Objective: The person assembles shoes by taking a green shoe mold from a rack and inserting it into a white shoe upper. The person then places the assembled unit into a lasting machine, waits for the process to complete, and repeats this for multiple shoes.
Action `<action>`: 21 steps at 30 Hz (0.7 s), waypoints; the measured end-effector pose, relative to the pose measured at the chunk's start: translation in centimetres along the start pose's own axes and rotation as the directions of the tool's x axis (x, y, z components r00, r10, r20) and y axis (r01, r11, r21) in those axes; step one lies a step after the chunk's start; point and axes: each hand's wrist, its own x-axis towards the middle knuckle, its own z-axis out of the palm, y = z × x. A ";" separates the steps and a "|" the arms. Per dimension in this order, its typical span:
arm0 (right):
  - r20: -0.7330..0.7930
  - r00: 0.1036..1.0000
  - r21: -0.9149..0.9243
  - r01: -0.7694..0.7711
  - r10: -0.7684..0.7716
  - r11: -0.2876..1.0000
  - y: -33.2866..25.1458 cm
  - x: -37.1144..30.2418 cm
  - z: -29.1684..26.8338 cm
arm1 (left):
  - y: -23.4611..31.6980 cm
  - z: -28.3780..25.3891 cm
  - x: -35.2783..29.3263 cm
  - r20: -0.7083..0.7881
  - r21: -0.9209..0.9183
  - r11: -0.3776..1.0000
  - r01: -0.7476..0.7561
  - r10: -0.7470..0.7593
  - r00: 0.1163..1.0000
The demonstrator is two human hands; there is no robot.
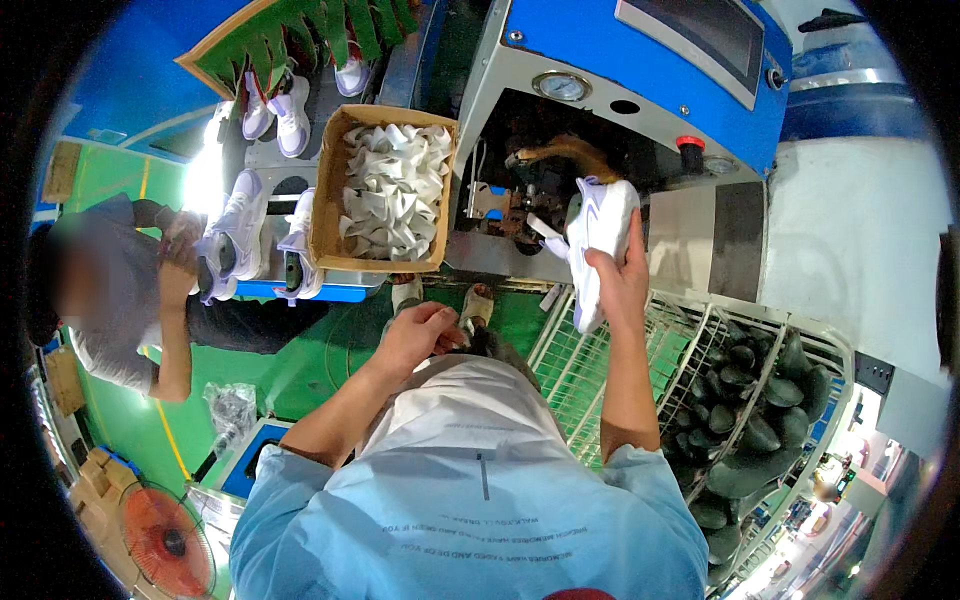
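The machine's dark opening [530,190] is largely blocked by the white shoe [598,240] held up before it and by the brass-coloured arm [565,152] above. Room is left over the green floor [300,370] between the cardboard box [385,190] and the wire rack [700,370] (its right bins filled with dark lasts [745,420]).

Machine [640,90] ahead; carton [335,200] of paper inserts [395,190] to its left. Wire rack [700,350] right, holding shoe lasts [750,420]. Fan [165,540] lower left.
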 end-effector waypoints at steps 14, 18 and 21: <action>0.052 0.997 -0.719 0.072 -0.050 0.691 -3.1 5.6 3.6 | 2.3 -2.3 1.5 -0.184 0.072 0.997 -0.036 0.049 0.982; 0.056 0.996 -0.466 0.088 -0.069 0.881 2.2 1.8 4.2 | 5.0 -1.3 1.5 -0.168 0.548 0.813 -0.198 0.339 0.925; 0.073 0.996 -0.194 0.054 -0.041 0.979 2.0 0.9 3.1 | 5.8 1.5 2.9 -0.087 0.710 0.606 -0.359 0.581 0.809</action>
